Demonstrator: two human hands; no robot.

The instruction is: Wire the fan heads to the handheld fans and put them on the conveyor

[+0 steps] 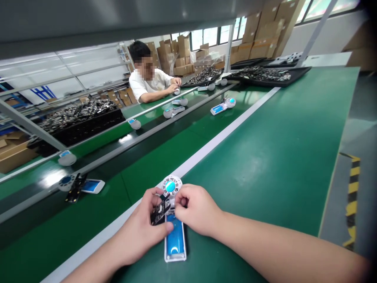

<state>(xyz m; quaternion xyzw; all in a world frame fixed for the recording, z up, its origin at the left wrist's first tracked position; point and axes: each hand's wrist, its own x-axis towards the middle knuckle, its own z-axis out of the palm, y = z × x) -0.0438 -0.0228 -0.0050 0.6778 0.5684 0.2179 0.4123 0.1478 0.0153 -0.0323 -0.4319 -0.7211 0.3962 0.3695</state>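
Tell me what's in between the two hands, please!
The head view shows a dark circuit board and part of a white device between the left hand and the right hand.

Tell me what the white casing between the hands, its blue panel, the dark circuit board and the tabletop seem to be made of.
White casing: probably moulded plastic, smooth, with rounded edges.
Blue panel: glossy, with a bright reflection; perhaps film or plastic.
Circuit board: likely laminate, dark with pale markings.
Tabletop: green, satin sheen; perhaps rubber or vinyl.
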